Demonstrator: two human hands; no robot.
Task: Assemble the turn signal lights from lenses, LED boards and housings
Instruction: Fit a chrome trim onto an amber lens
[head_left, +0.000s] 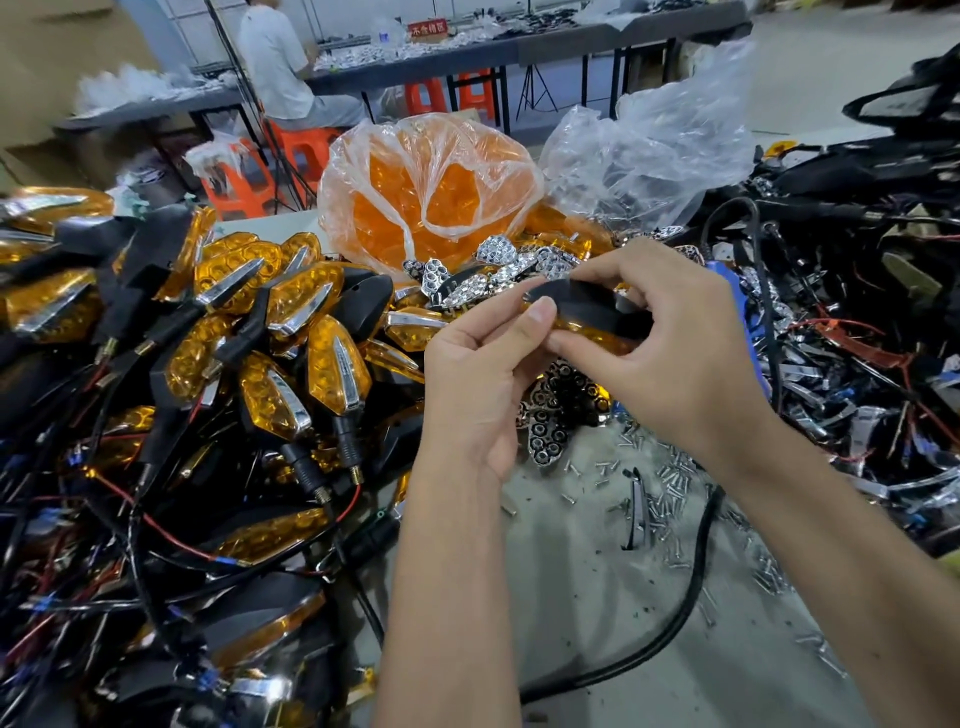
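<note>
Both hands hold one turn signal above the table: a black housing with an amber lens along its lower edge. My left hand pinches its left end, the thumb lying on the black shell. My right hand grips the right part, fingers curled over the top. A clear bag of amber lenses stands behind. Chrome reflector pieces lie in front of the bag. Finished amber-and-black signals with wires are heaped at the left.
Loose screws are scattered on the grey table under my right wrist, crossed by a black cable. Black housings and red-black wires pile up at the right. A seated person works at a far table beside orange stools.
</note>
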